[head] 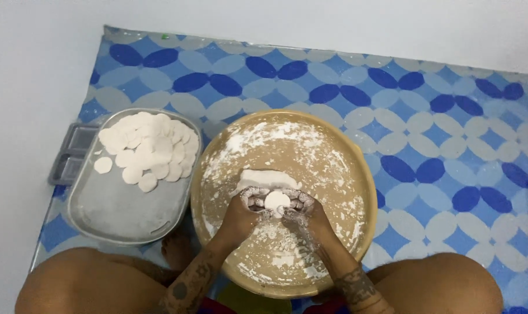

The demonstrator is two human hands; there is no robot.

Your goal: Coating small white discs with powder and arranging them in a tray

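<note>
My left hand [244, 210] and my right hand [306, 213] meet over a round floured wooden board [345, 174]. Together they hold a small white dough disc [276, 200] between the fingertips. Both hands are dusted with flour. Just beyond the fingers lies a lump of white dough [265, 178] on the board. Loose flour is scattered over the board's surface.
A metal tray [118, 215] at the left holds several flat white dough discs [147, 148] piled at its far end. A grey plastic compartment tray [72, 154] sticks out behind it. All rests on a blue patterned mat [444, 151]. My bare knees frame the bottom.
</note>
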